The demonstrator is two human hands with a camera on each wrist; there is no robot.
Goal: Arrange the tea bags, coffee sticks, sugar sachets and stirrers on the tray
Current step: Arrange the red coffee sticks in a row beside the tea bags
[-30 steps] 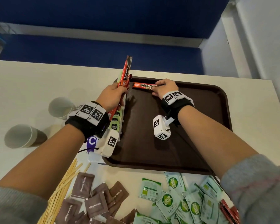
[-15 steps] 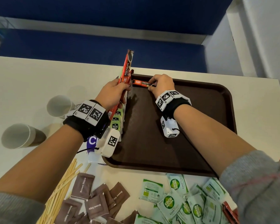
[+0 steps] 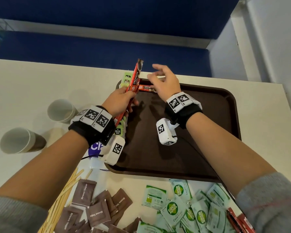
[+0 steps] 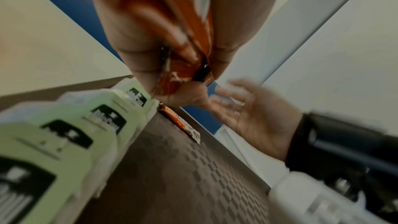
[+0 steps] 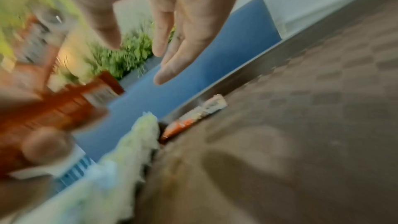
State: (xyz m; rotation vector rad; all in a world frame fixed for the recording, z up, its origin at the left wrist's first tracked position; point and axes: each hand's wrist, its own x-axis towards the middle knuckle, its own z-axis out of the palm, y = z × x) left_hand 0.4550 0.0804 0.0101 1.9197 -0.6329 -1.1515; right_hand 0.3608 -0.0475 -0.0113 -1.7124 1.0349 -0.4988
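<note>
Gripping coffee sticks [image 3: 134,79], left hand [image 3: 118,102]; right hand [image 3: 165,81] loose above tray [image 3: 225,115] edge.

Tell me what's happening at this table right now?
A person is laying drink supplies out on a brown tray. The left hand grips a bundle of red coffee sticks. The right hand hovers open above one coffee stick lying along the tray's far edge. Green tea bags line the tray's left side. Sugar sachets and wooden stirrers lie on the table.
</note>
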